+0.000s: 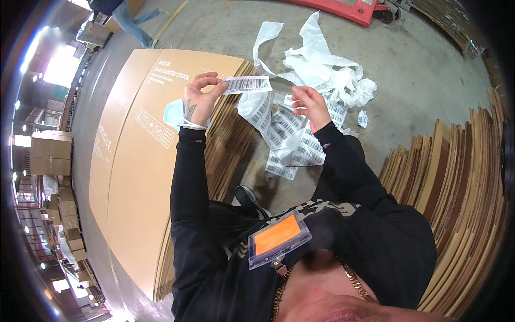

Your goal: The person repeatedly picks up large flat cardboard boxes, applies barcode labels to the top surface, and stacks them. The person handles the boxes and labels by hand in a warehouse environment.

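My left hand (200, 102) pinches the left end of a white barcode label (248, 85) between thumb and fingers, above the edge of a flat carton stack. To the right of the label, my right hand (314, 107) is raised with its fingers loosely bent and slightly apart. It does not touch the label, and no object shows in it. Below and between both hands, a strip of barcode labels (287, 126) lies in overlapping folds on the floor. A light blue and white patch (173, 115) shows on the top carton beside my left wrist.
Flat brown cartons (142, 161) are stacked at my left. Crumpled white backing paper (330, 70) is on the floor ahead. More flattened cardboard (450, 172) stands on edge at the right. A red pallet jack (354, 12) is at the far side. Another person's legs (131, 21) appear at far left.
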Available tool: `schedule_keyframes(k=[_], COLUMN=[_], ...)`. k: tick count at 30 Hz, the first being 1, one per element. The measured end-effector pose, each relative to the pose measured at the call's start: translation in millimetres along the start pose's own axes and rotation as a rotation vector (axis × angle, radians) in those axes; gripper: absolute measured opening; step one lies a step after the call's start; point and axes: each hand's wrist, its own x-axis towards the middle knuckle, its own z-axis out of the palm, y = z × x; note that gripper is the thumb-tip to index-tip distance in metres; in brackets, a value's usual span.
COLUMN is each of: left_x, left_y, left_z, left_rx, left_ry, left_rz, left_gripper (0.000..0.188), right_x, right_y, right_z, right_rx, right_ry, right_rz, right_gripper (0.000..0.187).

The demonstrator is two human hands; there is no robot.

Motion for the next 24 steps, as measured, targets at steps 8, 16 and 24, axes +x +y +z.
schedule_keyframes(k=[8, 16, 24], left_x=[-13, -26, 19], left_y=[10, -37, -128], left_z=[-15, -62, -93], left_rx=[-0.058, -0.105, 0.072], left_ry=[-0.029, 0.091, 0.001], left_rz=[-0.004, -0.265, -0.319], left_gripper=[0.013, 0.025, 0.032], right_x=[18, 4, 20], right_y=[5, 28, 44], right_z=[24, 69, 131], right_rx=[-0.015, -0.079, -0.134], right_ry=[-0.162, -0.299, -0.215], right_rz=[0.228, -0.006, 0.106], right_gripper=[0.031, 0.015, 0.016])
